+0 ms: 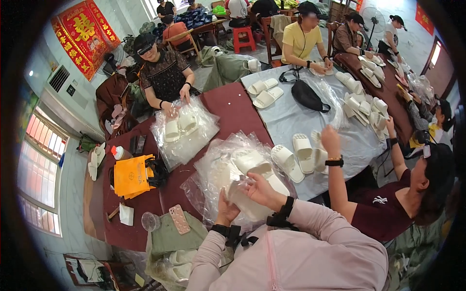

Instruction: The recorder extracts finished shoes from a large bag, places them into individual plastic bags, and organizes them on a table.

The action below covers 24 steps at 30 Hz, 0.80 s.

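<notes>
My left hand grips the near left side of a clear plastic bag. My right hand pinches the same bag close by, fingers bent at its upper edge. A pale, cream-coloured slipper shape lies under or inside the film between my hands; the shiny plastic hides which. Just beyond, a cream slipper rests on a pile of clear bags. To the right on the blue-grey sheet lie a cream slipper with a ridged sole and another slipper.
Left on the dark red table sit orange bags, a white-capped bottle, a clear cup and a pink phone. Across, a person handles bagged slippers. At right, a co-worker reaches over the sheet near a slipper heap and black pouch.
</notes>
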Each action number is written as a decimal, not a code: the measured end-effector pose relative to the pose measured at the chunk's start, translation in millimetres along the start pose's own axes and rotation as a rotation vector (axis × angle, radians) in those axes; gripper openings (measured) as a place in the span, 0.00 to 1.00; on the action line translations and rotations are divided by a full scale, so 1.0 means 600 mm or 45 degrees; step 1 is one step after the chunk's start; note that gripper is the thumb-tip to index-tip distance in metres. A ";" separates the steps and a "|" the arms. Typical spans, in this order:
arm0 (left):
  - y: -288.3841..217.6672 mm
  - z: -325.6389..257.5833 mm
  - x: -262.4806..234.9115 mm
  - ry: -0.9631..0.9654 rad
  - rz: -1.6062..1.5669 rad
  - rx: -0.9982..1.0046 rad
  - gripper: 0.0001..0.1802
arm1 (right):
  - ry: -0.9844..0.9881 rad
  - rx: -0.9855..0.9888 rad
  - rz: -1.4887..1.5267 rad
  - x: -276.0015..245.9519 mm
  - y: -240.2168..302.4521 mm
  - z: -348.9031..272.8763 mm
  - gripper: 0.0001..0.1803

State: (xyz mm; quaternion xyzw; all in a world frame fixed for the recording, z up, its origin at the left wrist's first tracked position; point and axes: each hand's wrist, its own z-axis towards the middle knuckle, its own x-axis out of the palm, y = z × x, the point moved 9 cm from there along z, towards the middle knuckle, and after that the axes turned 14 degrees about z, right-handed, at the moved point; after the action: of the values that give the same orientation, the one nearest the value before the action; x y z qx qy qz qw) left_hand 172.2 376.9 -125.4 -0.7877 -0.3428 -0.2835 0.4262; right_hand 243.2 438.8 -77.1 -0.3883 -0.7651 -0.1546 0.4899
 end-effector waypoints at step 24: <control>-0.062 -0.041 -0.026 -0.029 -0.074 0.303 0.37 | 0.187 0.038 -1.652 0.033 0.026 -0.005 0.22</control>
State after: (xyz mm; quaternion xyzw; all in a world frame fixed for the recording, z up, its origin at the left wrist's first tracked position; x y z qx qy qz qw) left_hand 129.8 365.6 -107.5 -0.7244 -0.4015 -0.2441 0.5044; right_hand 252.4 455.9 -60.6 0.1707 -0.8108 -0.4343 0.3533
